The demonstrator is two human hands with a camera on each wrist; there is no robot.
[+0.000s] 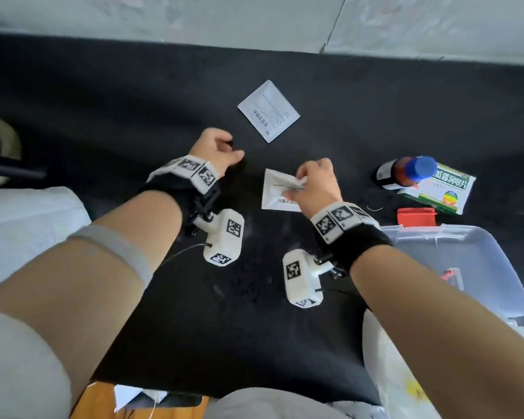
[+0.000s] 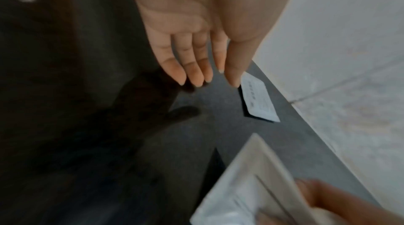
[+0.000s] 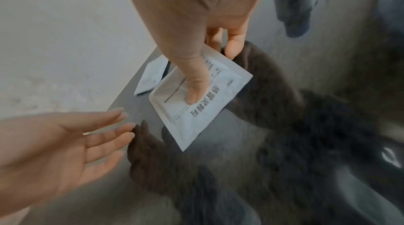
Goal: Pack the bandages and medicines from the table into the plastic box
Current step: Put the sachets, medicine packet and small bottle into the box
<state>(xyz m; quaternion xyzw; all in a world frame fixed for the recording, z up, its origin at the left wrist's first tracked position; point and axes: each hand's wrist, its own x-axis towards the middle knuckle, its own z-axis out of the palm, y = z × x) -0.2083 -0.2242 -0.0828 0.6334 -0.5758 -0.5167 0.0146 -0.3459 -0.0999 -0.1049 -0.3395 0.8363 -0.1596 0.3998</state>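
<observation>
My right hand pinches a white bandage packet over the black table, thumb on top and fingers beneath, as the right wrist view shows on the packet. My left hand hovers to its left with straight, relaxed fingers and holds nothing. A second white packet lies flat farther back on the table, also seen as a packet just beyond my left fingertips. The clear plastic box stands at the right, below my right forearm.
A brown medicine bottle with a blue cap lies against a green and white medicine carton at the right. A red latch sits on the box's far edge. A pale wall bounds the table behind.
</observation>
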